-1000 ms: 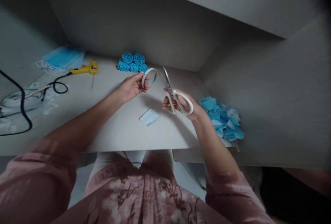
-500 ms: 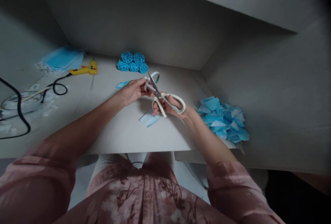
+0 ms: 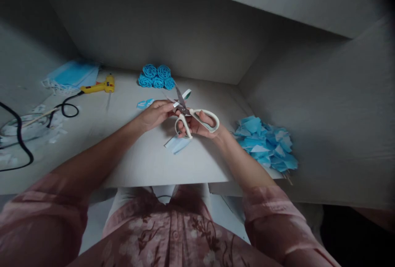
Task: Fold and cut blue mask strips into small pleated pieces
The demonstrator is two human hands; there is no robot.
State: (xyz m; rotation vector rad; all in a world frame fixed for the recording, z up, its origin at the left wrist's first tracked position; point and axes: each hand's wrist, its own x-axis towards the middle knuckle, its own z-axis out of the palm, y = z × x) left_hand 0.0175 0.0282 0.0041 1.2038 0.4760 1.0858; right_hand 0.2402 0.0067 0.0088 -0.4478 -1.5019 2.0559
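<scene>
Tape roll (image 3: 187, 94) partly behind the scissors (image 3: 184, 110)

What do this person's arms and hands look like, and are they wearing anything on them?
These are human arms. The left hand and right hand are bare, with no gloves visible. Both forearms are uncovered too. The left sleeve and right sleeve are dusty pink, ending near the elbows, and match a buttoned shirt with brown leafy sprigs.

A walled craft-work booth; yellow glue gun (image 3: 98, 86), blue rosettes (image 3: 156, 77), scissors (image 3: 183, 110) at one table (image 3: 129, 164).
</scene>
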